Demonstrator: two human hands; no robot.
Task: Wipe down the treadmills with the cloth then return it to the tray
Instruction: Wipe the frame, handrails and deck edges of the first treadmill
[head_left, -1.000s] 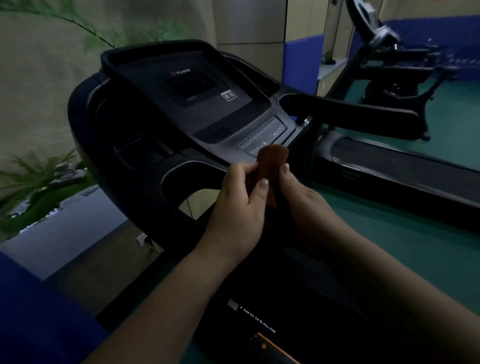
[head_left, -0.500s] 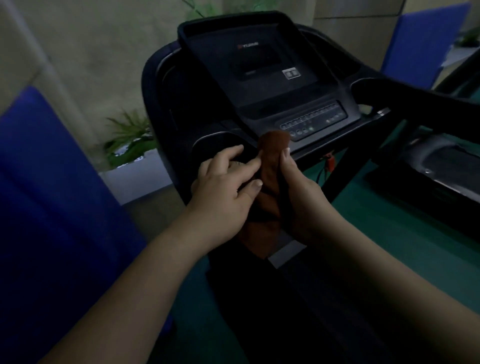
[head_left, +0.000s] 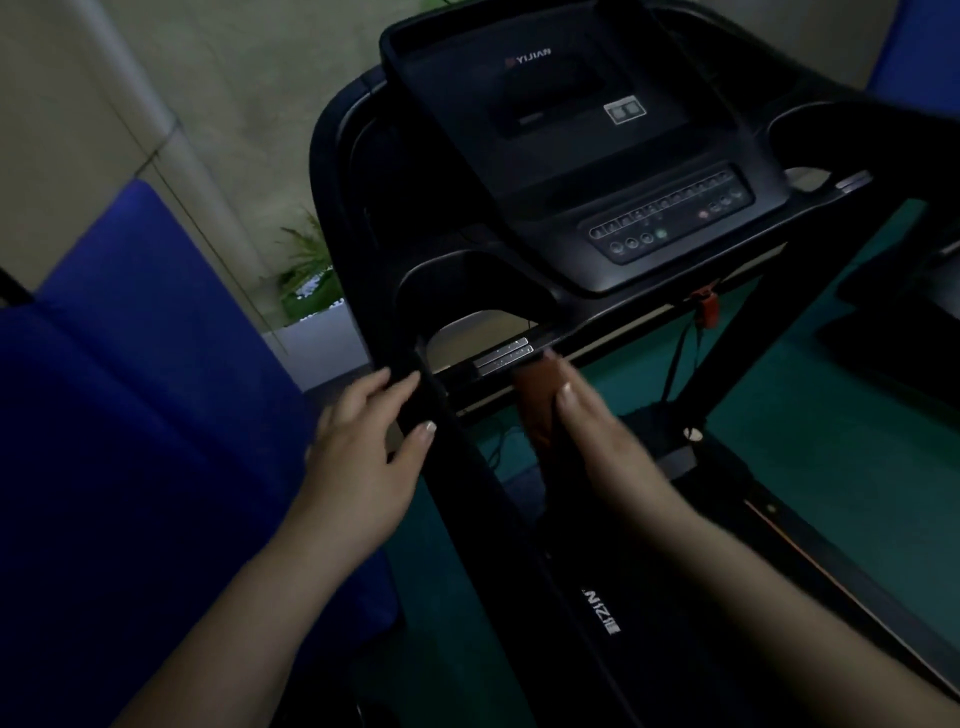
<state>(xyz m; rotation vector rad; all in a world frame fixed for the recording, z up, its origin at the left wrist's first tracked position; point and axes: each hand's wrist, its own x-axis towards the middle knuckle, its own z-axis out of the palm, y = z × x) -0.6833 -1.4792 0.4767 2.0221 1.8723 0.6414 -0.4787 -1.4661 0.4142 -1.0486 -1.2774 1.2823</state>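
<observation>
A black treadmill (head_left: 571, 156) fills the view, its console and button panel (head_left: 670, 218) tilted toward me. My left hand (head_left: 363, 441) rests with fingers spread on the treadmill's left handrail (head_left: 452, 441), holding nothing. My right hand (head_left: 597, 426) grips a folded brown cloth (head_left: 537, 400) just below the console's front crossbar, near two silver pulse plates (head_left: 504, 356). The cloth's lower part is hidden behind my right hand and the rail. No tray shows.
A blue padded panel (head_left: 130, 415) stands close on the left. A potted green plant (head_left: 306, 270) sits by the beige wall behind it. Green floor (head_left: 805, 405) lies under the treadmill, and a red safety clip (head_left: 706, 306) hangs below the console.
My left hand has let go of the cloth and moved left onto the handrail. The cloth stays in my right hand alone, and the view has tilted down toward the console's front.
</observation>
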